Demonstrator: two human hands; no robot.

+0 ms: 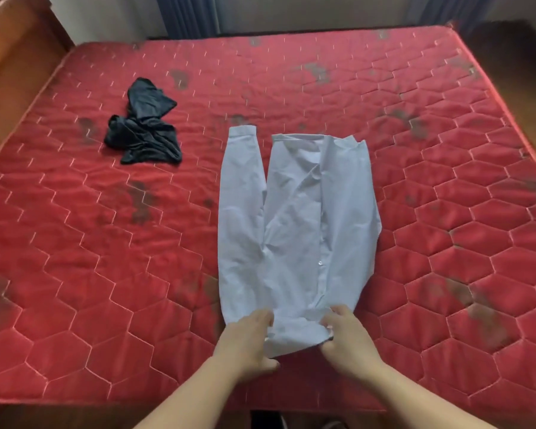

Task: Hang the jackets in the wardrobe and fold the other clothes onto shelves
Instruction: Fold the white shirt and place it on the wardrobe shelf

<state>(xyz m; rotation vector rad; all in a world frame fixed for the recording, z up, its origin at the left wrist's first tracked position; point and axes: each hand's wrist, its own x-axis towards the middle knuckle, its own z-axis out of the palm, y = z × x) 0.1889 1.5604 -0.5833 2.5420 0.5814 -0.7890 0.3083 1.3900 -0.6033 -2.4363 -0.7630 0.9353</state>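
Observation:
A pale blue button shirt (297, 218) lies lengthwise on the red quilted mattress (106, 274), partly folded, with one sleeve laid straight along its left side. My left hand (248, 342) grips the near left corner of the shirt, fingers curled over the cloth. At the near right corner, my right hand (344, 335) pinches the fabric between thumb and fingers. A crumpled black garment (144, 128) sits further back on the left of the mattress, apart from both hands.
A wooden headboard or bed frame (10, 66) rises at the far left. Blue curtains (186, 13) hang behind the bed. Dark floor shows at the right of the mattress (526, 72). The mattress near edge runs just below my forearms.

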